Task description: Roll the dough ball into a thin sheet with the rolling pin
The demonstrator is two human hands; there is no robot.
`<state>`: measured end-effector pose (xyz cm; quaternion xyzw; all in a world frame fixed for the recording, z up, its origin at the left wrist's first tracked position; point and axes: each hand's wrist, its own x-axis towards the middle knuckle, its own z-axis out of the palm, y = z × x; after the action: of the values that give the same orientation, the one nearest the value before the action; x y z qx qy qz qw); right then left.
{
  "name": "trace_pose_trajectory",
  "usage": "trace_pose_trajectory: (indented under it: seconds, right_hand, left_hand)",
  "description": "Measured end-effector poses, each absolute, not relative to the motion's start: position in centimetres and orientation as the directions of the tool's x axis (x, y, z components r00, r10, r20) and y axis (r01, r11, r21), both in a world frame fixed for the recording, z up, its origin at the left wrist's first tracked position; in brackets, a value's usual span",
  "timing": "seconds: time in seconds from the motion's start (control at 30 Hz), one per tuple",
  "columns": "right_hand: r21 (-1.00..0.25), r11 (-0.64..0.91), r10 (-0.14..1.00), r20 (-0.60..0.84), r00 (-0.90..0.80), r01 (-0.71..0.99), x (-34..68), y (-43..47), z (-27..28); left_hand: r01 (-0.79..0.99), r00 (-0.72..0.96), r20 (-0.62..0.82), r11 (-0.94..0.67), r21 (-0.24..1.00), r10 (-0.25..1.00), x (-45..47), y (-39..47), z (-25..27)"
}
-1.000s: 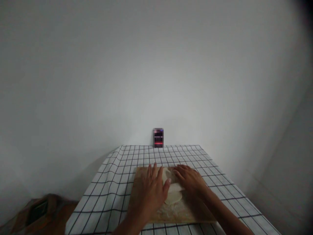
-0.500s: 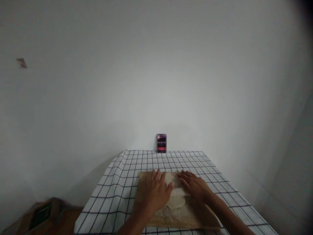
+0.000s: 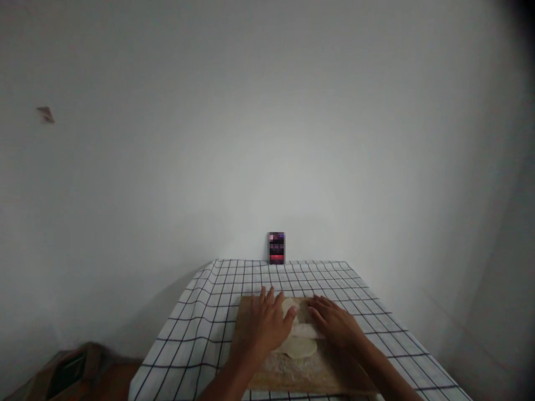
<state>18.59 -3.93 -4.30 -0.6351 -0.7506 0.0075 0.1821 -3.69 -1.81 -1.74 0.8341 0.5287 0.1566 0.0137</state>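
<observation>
At six o'clock in view, on a floured tan wooden board (image 3: pixel 307 382), the pale flat dough sheet (image 3: pixel 298 348) shows wider below the whitish cylindrical rolling pin (image 3: pixel 307 331) than a second ago, suggesting spreading, the left hand (image 3: pixel 270 327) (nine o'clock) and right hand (image 3: pixel 335 324) (three) lying over it open-palmed, unclenched.

Over the last second the view has tipped up and swung a little left, so the board (image 3: pixel 301 381) and the dark pixelated object (image 3: pixel 276 248) sit lower and further right in it, and a small brownish patch (image 3: pixel 46 115) has come into sight high on the left of the wall. On the board, the left hand (image 3: pixel 271 327) has edged slightly forward, its thumb further beyond the pale roller (image 3: pixel 308 330) — and the near part of the dough (image 3: pixel 301 348) shows wider than before, its edge reaching further left, towards that hand's wrist.
</observation>
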Motion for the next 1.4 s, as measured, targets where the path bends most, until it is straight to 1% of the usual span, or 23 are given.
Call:
trace_pose_trajectory:
  seconds: [0.03,0.1,0.17,0.23,0.3,0.4,0.5,0.57,0.67,0.8,0.83,0.93,1.07,1.17,1.23,1.4]
  right_hand:
    - [-0.235,0.213,0.949,0.282,-0.143,0.948,18.6,-4.7,-4.8]
    - [-0.195,0.319,0.907,0.346,-0.239,0.928,18.5,-6.7,-5.9]
    - [-0.204,0.272,0.913,0.364,-0.185,0.941,18.5,-8.4,-6.9]
    - [-0.225,0.238,0.926,0.347,-0.150,0.945,18.3,-9.3,-7.3]
    - [-0.239,0.230,0.933,0.330,-0.144,0.943,18.2,-9.1,-6.8]
    - [-0.268,0.208,0.943,0.309,-0.121,0.941,18.0,-7.1,-5.1]
    - [-0.293,0.145,0.970,0.231,-0.077,0.945,18.0,-4.9,-3.7]
    - [-0.288,0.146,0.972,0.221,-0.082,0.947,18.1,-4.4,-3.4]
    - [-0.276,0.185,0.952,0.289,-0.102,0.943,18.2,-5.1,-4.5]
    - [-0.153,0.274,0.908,0.366,-0.203,0.949,18.5,-7.5,-7.4]
    - [-0.138,0.281,0.902,0.377,-0.212,0.950,18.6,-8.0,-8.0]
    - [-0.170,0.250,0.900,0.403,-0.164,0.953,18.6,-8.8,-8.7]
    - [-0.177,0.217,0.928,0.342,-0.146,0.960,17.9,-8.2,-6.4]
    - [-0.245,0.122,0.965,0.258,-0.057,0.962,17.5,-7.1,-4.5]
    - [-0.276,0.091,0.978,0.207,-0.033,0.957,17.6,-6.4,-3.9]
    - [-0.294,0.091,0.981,0.191,-0.035,0.951,18.4,-5.1,-4.6]
  left_hand:
    - [0.866,0.406,0.282,-0.465,0.184,0.869,-3.9,-2.5,-2.4]
    - [0.852,0.416,0.340,-0.492,0.180,0.844,-4.5,-4.2,-3.9]
    - [0.830,0.440,0.374,-0.529,0.176,0.816,-5.1,-5.5,-5.2]
    - [0.818,0.454,0.382,-0.547,0.178,0.805,-5.3,-6.1,-5.6]
    - [0.820,0.455,0.364,-0.542,0.184,0.812,-5.2,-5.6,-5.1]
    - [0.848,0.429,0.296,-0.493,0.195,0.854,-4.4,-3.6,-3.5]
    - [0.872,0.398,0.229,-0.444,0.206,0.888,-3.6,-1.7,-2.1]
    - [0.879,0.382,0.224,-0.427,0.211,0.897,-3.4,-1.4,-1.8]
    - [0.876,0.374,0.262,-0.431,0.216,0.890,-3.6,-2.5,-2.6]
    - [0.848,0.393,0.333,-0.477,0.229,0.857,-4.5,-5.1,-4.8]
    - [0.841,0.401,0.342,-0.489,0.231,0.850,-4.7,-5.6,-5.2]
    - [0.823,0.429,0.342,-0.518,0.234,0.836,-5.1,-6.1,-5.5]
    - [0.841,0.415,0.306,-0.490,0.231,0.857,-4.4,-4.6,-4.1]
    - [0.866,0.391,0.278,-0.453,0.211,0.878,-3.6,-2.8,-3.2]
    - [0.870,0.390,0.265,-0.447,0.209,0.882,-3.2,-1.9,-2.9]
    - [0.851,0.434,0.239,-0.482,0.209,0.869,-3.0,-0.8,-2.4]
